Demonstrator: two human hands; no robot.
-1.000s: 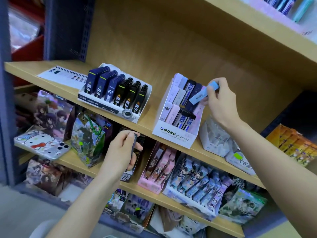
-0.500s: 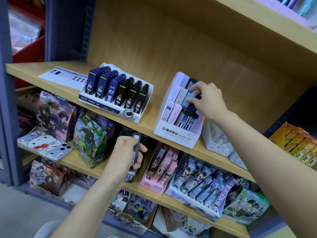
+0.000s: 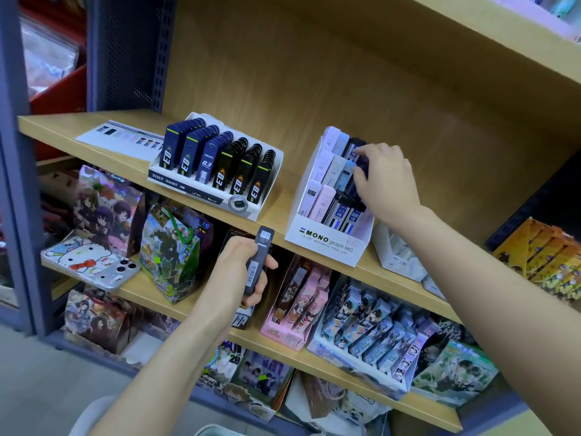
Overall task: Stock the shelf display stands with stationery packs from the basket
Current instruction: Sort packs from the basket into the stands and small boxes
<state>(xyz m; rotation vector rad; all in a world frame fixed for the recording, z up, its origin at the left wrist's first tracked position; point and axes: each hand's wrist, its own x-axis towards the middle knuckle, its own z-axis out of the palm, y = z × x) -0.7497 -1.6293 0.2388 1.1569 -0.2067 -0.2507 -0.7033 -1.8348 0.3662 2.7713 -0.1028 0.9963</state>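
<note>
Toward the right end of the wooden shelf [image 3: 94,133], a white stand [image 3: 327,243] printed "MONO graph MG, MECHANICAL PENCIL LEAD" held pastel and dark packs marked "0.5 HB"; the right hand [image 3: 386,180] pinched a navy pack [image 3: 361,165] in its right column. Left of it, a second stand [image 3: 188,187] labelled "S1357" held cases [image 3: 209,158] marked "0.3". Below the shelf's front edge, the left hand [image 3: 239,272] gripped a black barcoded pack [image 3: 259,259].
</note>
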